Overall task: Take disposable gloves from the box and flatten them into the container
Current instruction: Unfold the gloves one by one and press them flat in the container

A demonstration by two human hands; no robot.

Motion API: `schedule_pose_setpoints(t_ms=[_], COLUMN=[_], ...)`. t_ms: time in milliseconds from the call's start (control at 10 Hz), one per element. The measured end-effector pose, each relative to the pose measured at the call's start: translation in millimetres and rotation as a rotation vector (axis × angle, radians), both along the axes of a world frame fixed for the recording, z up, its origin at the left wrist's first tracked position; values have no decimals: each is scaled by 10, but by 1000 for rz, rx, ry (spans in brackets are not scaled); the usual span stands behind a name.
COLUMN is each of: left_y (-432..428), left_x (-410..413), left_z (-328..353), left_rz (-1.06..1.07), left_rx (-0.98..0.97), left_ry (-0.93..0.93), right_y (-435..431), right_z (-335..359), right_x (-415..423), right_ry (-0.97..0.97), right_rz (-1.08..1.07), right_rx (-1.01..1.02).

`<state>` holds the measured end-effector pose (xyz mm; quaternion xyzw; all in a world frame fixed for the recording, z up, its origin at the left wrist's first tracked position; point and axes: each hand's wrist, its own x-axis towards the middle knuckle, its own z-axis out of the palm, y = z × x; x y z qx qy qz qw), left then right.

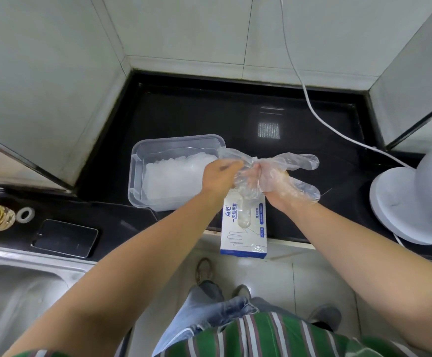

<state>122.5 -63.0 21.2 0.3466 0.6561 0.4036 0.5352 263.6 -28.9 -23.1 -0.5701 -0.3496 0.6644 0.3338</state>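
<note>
A clear disposable glove [296,162] is stretched in the air between my two hands, its fingers pointing right. My left hand [218,180] pinches the cuff end and my right hand [274,188] grips its middle, seen through the film. Below them lies the white and blue glove box [244,231], overhanging the counter's front edge, with more film bunched at its opening. To the left stands the clear plastic container [135,176], holding a flat pile of gloves [176,173].
The black counter [209,112] sits in a tiled corner. A white fan [413,202] stands at the right with a white cable [312,109] running across. A phone [65,238], a tape roll [25,214] and a steel sink [24,292] lie at the left.
</note>
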Motion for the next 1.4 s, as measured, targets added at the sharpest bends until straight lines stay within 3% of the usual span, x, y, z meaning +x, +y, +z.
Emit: schedule_pose_setpoints(t_ms=[100, 300, 500, 600, 700, 800, 1000, 1100, 1200, 1300, 1400], left_y=[66, 174, 226, 280, 328, 373, 437, 460, 448, 415, 397], left_x=[-205, -511, -852, -993, -1091, -1201, -1379, -1400, -1405, -1401, -1416], left_z=[-29, -26, -120, -169, -216, -259, -458, -529, -614, -637, -633], left_rz=[-5, 66, 103, 86, 35, 132, 154, 77, -21, -88, -153], left_rx=[-2, -67, -118, -134, -201, -228, -192, -161, -191, -132, -105], left_ry=[-65, 145, 76, 109, 136, 66, 292, 386, 530, 692, 814], right_y=[-56, 14, 203, 294, 326, 361, 507, 499, 444, 409, 413], right_z=[157, 334, 367, 351, 267, 253, 187, 249, 399, 384, 159], right_x=[-56, -166, -218, -282, -422, -548, -594, -694, -913, -1152, -1348], right_ry=[52, 131, 251, 210, 15, -93, -275, -341, -401, -402, -539], right_rz=[73, 93, 18, 93, 173, 73, -161, -255, -125, 245, 658], right_rx=[-7, 53, 95, 82, 129, 139, 176, 394, 734, 825, 562])
